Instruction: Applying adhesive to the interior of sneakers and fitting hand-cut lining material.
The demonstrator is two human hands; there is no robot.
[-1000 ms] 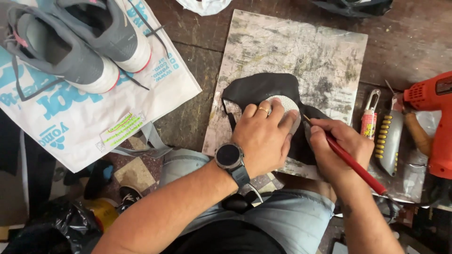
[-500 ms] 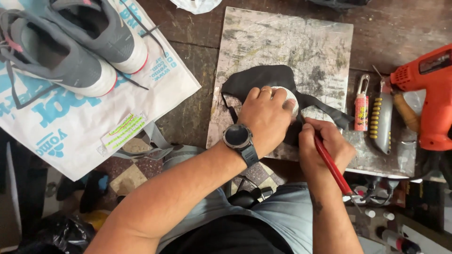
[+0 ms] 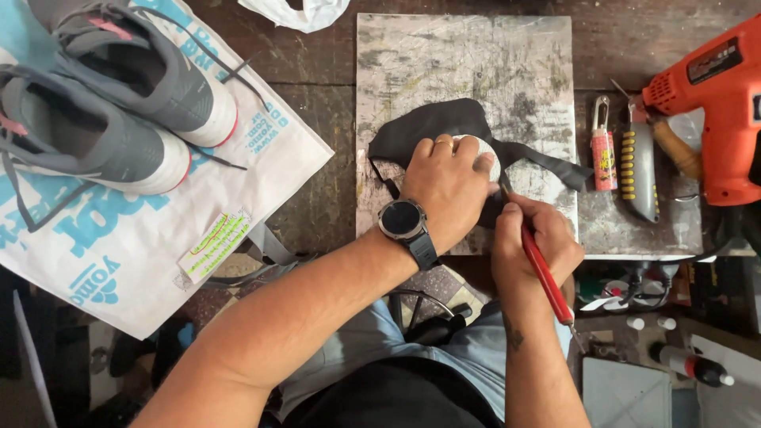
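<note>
We are pressing our left hand [image 3: 448, 186] flat, fingers spread, on a white round template [image 3: 485, 154] lying on the black leather piece [image 3: 444, 123], which is sitting on the scuffed board [image 3: 464, 55] on the table [image 3: 634, 32]. Our right hand [image 3: 533, 242] is gripping a red pen [image 3: 545, 273], fingers clenched around it, tip touching the template's edge. Grey sneakers [image 3: 119, 103] are resting left; an orange heat gun [image 3: 717, 111] is lying right.

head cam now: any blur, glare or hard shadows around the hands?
Head view: sharp, no motion blur on the left hand or right hand; soft even light, faint shadows under the grey shoes; no glare on the watch; red pen crisp; bottom corners dim.
</note>
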